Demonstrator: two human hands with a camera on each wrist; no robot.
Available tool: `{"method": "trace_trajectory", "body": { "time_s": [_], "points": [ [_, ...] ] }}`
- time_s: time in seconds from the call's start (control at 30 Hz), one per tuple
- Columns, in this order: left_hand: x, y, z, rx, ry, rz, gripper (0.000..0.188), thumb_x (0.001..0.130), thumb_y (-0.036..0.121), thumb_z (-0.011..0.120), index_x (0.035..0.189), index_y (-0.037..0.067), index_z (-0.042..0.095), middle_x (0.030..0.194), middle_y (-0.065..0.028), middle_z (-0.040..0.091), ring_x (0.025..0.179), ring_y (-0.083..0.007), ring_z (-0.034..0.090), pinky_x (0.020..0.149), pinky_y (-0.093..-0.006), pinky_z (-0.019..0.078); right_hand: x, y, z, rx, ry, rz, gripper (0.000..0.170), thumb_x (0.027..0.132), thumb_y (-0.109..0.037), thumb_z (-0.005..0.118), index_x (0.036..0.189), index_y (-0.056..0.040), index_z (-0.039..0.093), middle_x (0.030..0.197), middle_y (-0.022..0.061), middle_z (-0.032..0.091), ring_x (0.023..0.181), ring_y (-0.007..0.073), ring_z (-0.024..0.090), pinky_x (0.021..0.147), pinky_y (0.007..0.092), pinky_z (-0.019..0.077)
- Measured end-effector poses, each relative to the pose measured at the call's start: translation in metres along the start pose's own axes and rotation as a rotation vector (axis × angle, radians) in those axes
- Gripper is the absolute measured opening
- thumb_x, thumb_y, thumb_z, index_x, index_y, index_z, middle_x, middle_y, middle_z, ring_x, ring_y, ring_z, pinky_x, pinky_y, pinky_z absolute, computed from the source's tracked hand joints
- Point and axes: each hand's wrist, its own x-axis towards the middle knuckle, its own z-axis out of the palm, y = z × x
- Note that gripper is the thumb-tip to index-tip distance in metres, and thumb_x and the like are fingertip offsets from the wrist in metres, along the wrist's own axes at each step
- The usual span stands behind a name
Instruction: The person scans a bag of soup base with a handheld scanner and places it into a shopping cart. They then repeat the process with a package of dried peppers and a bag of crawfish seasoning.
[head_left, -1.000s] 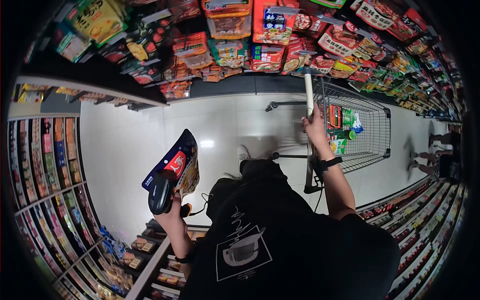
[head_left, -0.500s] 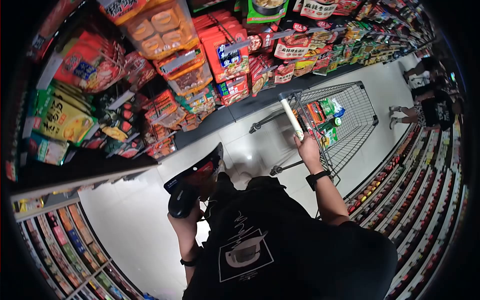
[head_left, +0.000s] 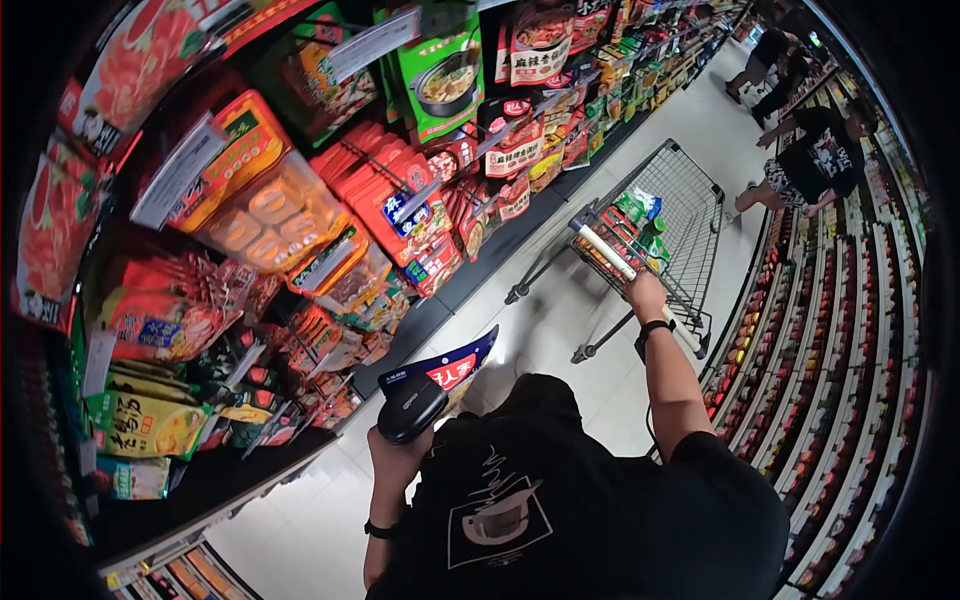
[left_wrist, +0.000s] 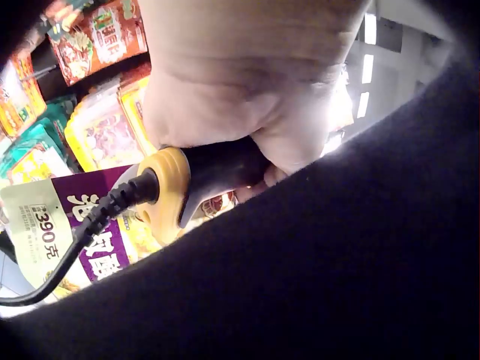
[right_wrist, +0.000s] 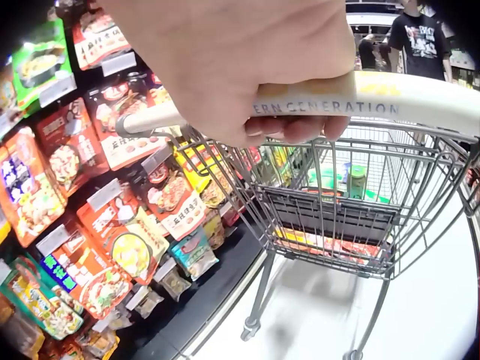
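Observation:
My left hand [head_left: 397,462] grips a black handheld barcode scanner [head_left: 412,408], whose yellow-ringed handle base [left_wrist: 166,187] trails a black cable [left_wrist: 66,262]. A dark blue and purple food pouch [head_left: 458,368] with a red label is carried in the same hand, just beyond the scanner head; the fingers on it are mostly hidden. My right hand [head_left: 647,294] is wrapped round the cream handle [right_wrist: 375,105] of a shopping cart [head_left: 690,205]. Inside the cart lie several packets [head_left: 640,212] in green, red and blue, and a green-capped container [right_wrist: 358,180].
Hanging pouches [head_left: 275,210] on hooks with price tags fill the shelf to the left and front. Long shelves [head_left: 800,400] of small goods line the right side. Ahead in the aisle, people [head_left: 815,155] stand near the cart's far end.
My body and view have turned, bringing the hanging pouches closer on the left. The left hand with scanner and pouch now overlaps that shelf's lower edge. My right hand stays on the cart handle.

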Motion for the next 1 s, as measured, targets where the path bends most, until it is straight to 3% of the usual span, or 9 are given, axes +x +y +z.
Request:
{"method": "trace_trajectory", "body": {
  "time_s": [0.17,0.4,0.43,0.57,0.73,0.8,0.9,0.97,1.0],
  "points": [
    [0.049,0.03,0.042,0.073,-0.068,0.204,0.032,0.088,0.008,0.083,0.117,-0.001,0.072,0.079,-0.0045,0.075,0.063,-0.0112,0.071,0.056,-0.0277,0.0548,0.058,0.029,0.007,-0.081,0.148,-0.052,0.024,0.091,-0.026,0.066,0.099,-0.0054,0.077,0.092,0.0195,0.079,0.09,0.0377,0.078,0.089,0.052,0.0593],
    [0.099,0.094,0.145,0.043,-0.125,0.13,0.046,0.09,0.006,0.08,0.134,0.002,0.068,0.097,-0.0051,0.077,0.073,-0.0098,0.071,0.057,-0.0275,0.0564,0.13,0.063,-0.014,-0.033,0.237,-0.174,0.031,0.084,-0.031,0.081,0.099,-0.0046,0.073,0.097,0.0169,0.077,0.089,0.0342,0.077,0.08,0.0459,0.0628],
    [0.111,0.095,0.158,0.22,-0.106,0.384,0.045,0.091,0.004,0.078,0.135,0.005,0.07,0.104,-0.0045,0.078,0.078,-0.0085,0.069,0.06,-0.0269,0.0563,0.139,0.066,-0.019,-0.005,0.235,-0.192,0.03,0.085,-0.03,0.081,0.099,-0.0049,0.073,0.097,0.0166,0.077,0.088,0.0341,0.077,0.079,0.0461,0.0628],
    [0.139,0.127,0.217,0.283,-0.083,0.237,0.041,0.089,-0.003,0.078,0.129,0.005,0.074,0.106,-0.0027,0.076,0.085,-0.0079,0.067,0.077,-0.0268,0.0562,0.179,0.081,-0.019,0.093,0.2,-0.177,0.028,0.087,-0.031,0.078,0.096,-0.0052,0.07,0.095,0.018,0.077,0.087,0.0381,0.076,0.078,0.0493,0.0619],
    [0.162,0.158,0.272,0.013,-0.047,0.182,0.032,0.087,0.0,0.08,0.119,0.002,0.076,0.104,-0.0049,0.079,0.093,-0.0101,0.072,0.086,-0.029,0.0573,0.213,0.087,-0.033,0.057,0.197,-0.2,0.029,0.087,-0.029,0.079,0.105,-0.0078,0.073,0.094,0.0144,0.078,0.082,0.0349,0.077,0.072,0.0462,0.0627],
    [0.169,0.171,0.289,-0.08,-0.065,0.19,0.029,0.088,-0.002,0.078,0.116,0.001,0.076,0.104,-0.0039,0.079,0.095,-0.0106,0.072,0.088,-0.0289,0.0568,0.228,0.087,-0.039,0.102,0.042,-0.12,0.031,0.089,-0.028,0.08,0.106,-0.005,0.068,0.106,0.0183,0.076,0.1,0.0375,0.075,0.084,0.0492,0.0611],
    [0.188,0.189,0.313,-0.151,-0.12,0.237,0.034,0.087,-0.007,0.077,0.12,0.001,0.074,0.107,-0.003,0.078,0.096,-0.0098,0.071,0.089,-0.028,0.0564,0.226,0.074,-0.064,0.23,0.362,-0.416,0.041,0.089,-0.02,0.082,0.124,-0.0041,0.066,0.128,0.0207,0.069,0.122,0.0389,0.066,0.102,0.0479,0.0551],
    [0.202,0.193,0.326,-0.182,-0.157,0.239,0.04,0.085,-0.012,0.075,0.123,0.002,0.073,0.108,-0.0031,0.077,0.096,-0.0107,0.071,0.089,-0.0282,0.0568,0.208,0.04,-0.113,0.453,0.336,-0.617,0.05,0.092,-0.016,0.081,0.136,-0.0026,0.061,0.142,0.0245,0.061,0.134,0.0383,0.06,0.112,0.0467,0.0476],
    [0.208,0.196,0.331,-0.226,-0.166,0.204,0.04,0.085,-0.013,0.075,0.122,0.002,0.073,0.108,-0.0031,0.076,0.096,-0.0113,0.071,0.089,-0.0286,0.0569,0.201,0.021,-0.124,0.781,0.123,-0.596,0.05,0.094,-0.017,0.08,0.138,-0.0028,0.06,0.144,0.023,0.061,0.135,0.0356,0.06,0.114,0.0457,0.0463]
  ]
}}
